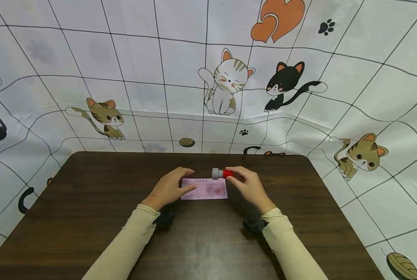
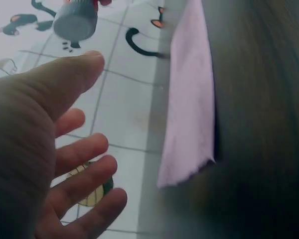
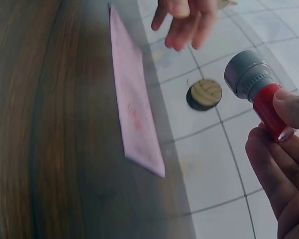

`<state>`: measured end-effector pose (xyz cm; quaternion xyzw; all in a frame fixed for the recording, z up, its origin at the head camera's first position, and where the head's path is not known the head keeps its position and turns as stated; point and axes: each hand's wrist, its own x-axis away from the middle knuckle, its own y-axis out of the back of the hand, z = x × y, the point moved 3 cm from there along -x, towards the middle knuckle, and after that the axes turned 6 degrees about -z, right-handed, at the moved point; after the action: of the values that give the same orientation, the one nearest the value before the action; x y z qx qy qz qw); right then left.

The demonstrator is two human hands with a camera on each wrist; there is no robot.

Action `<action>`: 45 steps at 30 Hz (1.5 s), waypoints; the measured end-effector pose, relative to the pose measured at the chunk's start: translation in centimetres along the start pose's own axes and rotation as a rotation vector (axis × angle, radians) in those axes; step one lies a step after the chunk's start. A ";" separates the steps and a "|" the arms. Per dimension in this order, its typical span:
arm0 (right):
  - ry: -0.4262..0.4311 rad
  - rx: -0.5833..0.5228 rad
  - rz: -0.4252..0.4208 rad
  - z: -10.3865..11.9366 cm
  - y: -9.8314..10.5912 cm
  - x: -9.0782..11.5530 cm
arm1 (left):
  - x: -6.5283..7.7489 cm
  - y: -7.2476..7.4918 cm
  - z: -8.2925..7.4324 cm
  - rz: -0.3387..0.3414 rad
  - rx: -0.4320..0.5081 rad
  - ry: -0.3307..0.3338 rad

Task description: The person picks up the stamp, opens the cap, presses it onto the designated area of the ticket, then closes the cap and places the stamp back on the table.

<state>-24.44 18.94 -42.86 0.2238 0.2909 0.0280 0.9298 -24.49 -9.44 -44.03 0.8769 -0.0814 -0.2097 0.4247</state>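
A pink printed slip point(image 1: 205, 189) with a table of lines and a red round mark lies flat on the table. Above its right end, my right hand point(image 1: 248, 186) pinches a small red-handled stamp point(image 3: 259, 94) between thumb and fingers. The stamp has a wide grey round head on a ribbed grey neck and is held sideways, head towards the left. At the slip's left end is my left hand point(image 1: 171, 184), its fingers spread and holding nothing. In the left wrist view a gap shows between the left hand's fingers point(image 2: 84, 149) and the slip point(image 2: 192, 99).
The dark wooden table point(image 1: 89, 217) ends at a white cloth point(image 1: 138, 93) with a grid and cartoon cats, hanging behind it and at both sides. A dark band point(image 1: 255, 225) is on the right wrist, another point(image 1: 163, 218) on the left.
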 end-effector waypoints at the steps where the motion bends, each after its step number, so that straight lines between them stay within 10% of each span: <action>1: -0.005 0.012 -0.005 -0.3 0.2 0.0 | 0.0 0.0 0.3 0.012 -0.012 0.007; 15: -0.115 0.119 -0.071 -2.9 2.4 -0.5 | 0.1 -1.1 2.7 0.098 -0.106 0.083; 45: -0.263 0.192 -0.061 -5.9 4.9 -2.1 | -0.3 -1.9 1.9 0.126 -0.165 0.042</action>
<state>-29.05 25.31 -43.96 0.3043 0.1749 -0.0578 0.9346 -25.63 -9.54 -46.51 0.8363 -0.1100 -0.1701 0.5095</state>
